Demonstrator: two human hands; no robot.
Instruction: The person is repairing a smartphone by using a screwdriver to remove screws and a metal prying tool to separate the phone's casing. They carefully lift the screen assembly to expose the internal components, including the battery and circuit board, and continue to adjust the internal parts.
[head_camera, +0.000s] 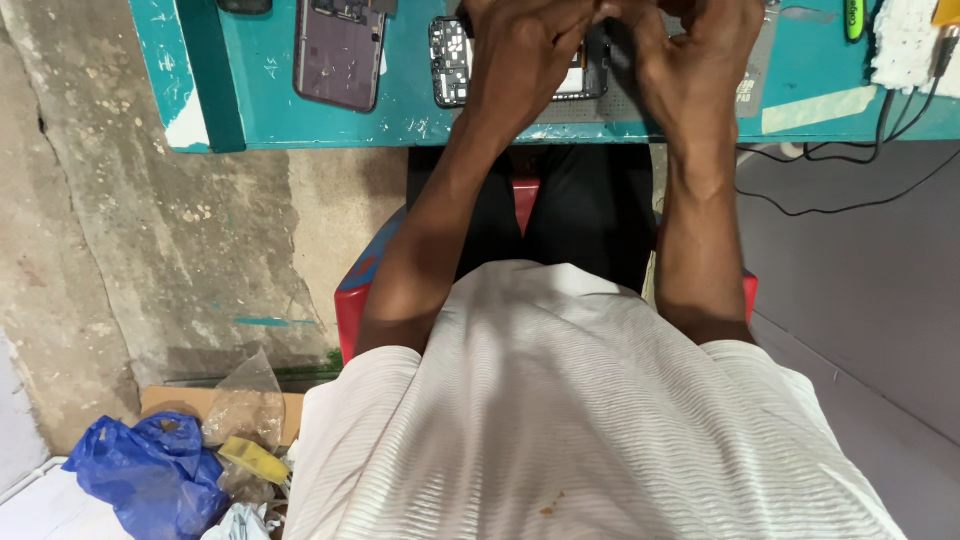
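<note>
At the near edge of the teal worktop (300, 120), both hands come together over an opened phone (452, 62) whose dark inner frame and circuit parts show beside the left hand (525, 60). The left hand covers most of the phone, its fingers curled inward on it. The right hand (690, 60) sits just beside, fingers bunched toward the left hand; whether they pinch anything I cannot tell, as the hands hide the spot. A grey mat (755, 70) lies under the hands. Left of the phone lies a purple back cover (338, 55), well apart from the hands. Black cables (850, 205) hang off the worktop's right side. Below, near the floor, sits a blue plastic bag (150, 475).
</note>
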